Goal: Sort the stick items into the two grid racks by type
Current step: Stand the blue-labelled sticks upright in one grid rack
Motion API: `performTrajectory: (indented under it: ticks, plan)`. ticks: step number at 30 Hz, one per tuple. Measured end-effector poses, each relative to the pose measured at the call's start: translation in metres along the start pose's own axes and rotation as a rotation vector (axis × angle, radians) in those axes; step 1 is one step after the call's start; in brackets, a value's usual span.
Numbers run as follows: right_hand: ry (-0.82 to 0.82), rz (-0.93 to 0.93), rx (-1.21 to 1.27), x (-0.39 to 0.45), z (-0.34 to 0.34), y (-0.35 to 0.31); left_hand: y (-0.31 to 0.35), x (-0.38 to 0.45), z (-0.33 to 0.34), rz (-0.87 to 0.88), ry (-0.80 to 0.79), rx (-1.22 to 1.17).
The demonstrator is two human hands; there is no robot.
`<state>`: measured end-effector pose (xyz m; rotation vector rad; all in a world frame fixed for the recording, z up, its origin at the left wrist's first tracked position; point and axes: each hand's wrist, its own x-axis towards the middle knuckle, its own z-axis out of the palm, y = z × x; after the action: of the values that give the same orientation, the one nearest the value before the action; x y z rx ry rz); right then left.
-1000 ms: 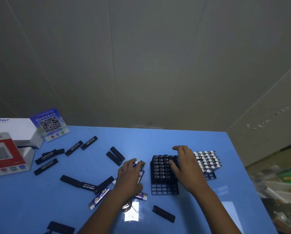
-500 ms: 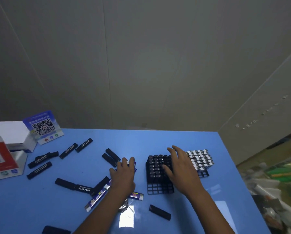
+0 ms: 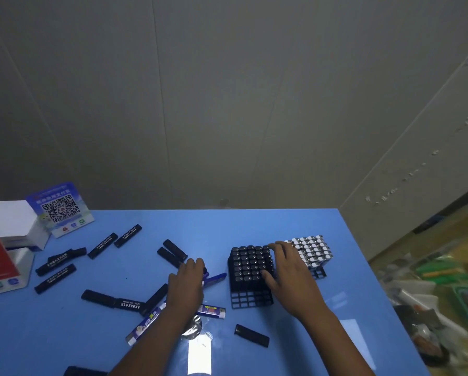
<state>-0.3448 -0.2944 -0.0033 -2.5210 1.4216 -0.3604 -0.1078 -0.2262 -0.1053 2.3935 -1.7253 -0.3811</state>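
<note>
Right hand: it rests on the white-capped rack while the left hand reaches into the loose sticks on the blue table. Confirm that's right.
Not quite. In the head view the right hand rests on the black rack, with the white-capped rack just behind its fingers. The left hand does reach into the loose sticks on the blue table.

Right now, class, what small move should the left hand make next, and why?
Probably lift the blue stick that the left hand is on and carry it toward the rack of white-capped sticks. The right hand rests on the black rack, whose empty cells all lie along its near edge.
</note>
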Motion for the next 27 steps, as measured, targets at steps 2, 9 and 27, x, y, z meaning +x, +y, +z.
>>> performTrajectory:
  ticks: [2,9,27]
  plan:
    - [-0.004,-0.001,0.001,0.0,-0.001,0.001,-0.006,-0.003,-0.002,0.019,0.03,-0.017]
    - [-0.016,0.0,0.008,-0.002,-0.005,-0.002,-0.018,-0.011,-0.012,-0.033,0.127,-0.152]
    - [-0.02,-0.04,0.376,-0.008,-0.024,-0.023,0.041,-0.054,-0.083,-0.009,0.178,-0.748]
